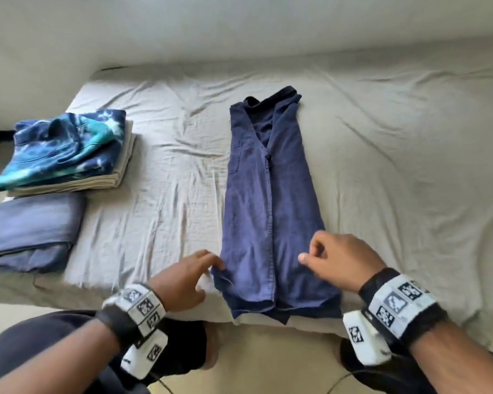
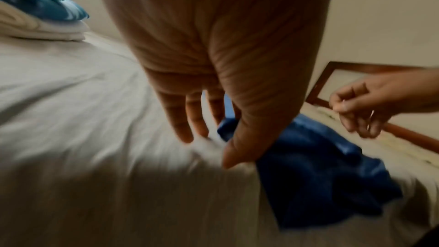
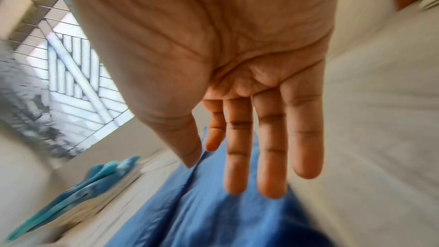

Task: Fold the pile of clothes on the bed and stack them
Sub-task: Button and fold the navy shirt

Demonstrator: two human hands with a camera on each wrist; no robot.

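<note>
A navy shirt (image 1: 268,194), folded lengthwise into a long narrow strip, lies flat in the middle of the bed with its hem at the near edge. My left hand (image 1: 209,275) is at the strip's lower left edge, its fairly straight fingers touching the cloth (image 2: 320,176); the left hand (image 2: 206,149) shows no closed grip. My right hand (image 1: 310,251) hovers over the lower right part of the shirt and holds nothing. In the right wrist view the right hand (image 3: 213,172) has its fingers stretched out above the blue fabric (image 3: 213,213).
At the bed's left a tie-dye blue hoodie (image 1: 66,146) tops folded beige clothes (image 1: 123,166); a folded navy item (image 1: 32,228) lies in front of them. The wrinkled grey sheet (image 1: 396,166) spreads to the right. A wall runs behind, and the bed's front edge is by my wrists.
</note>
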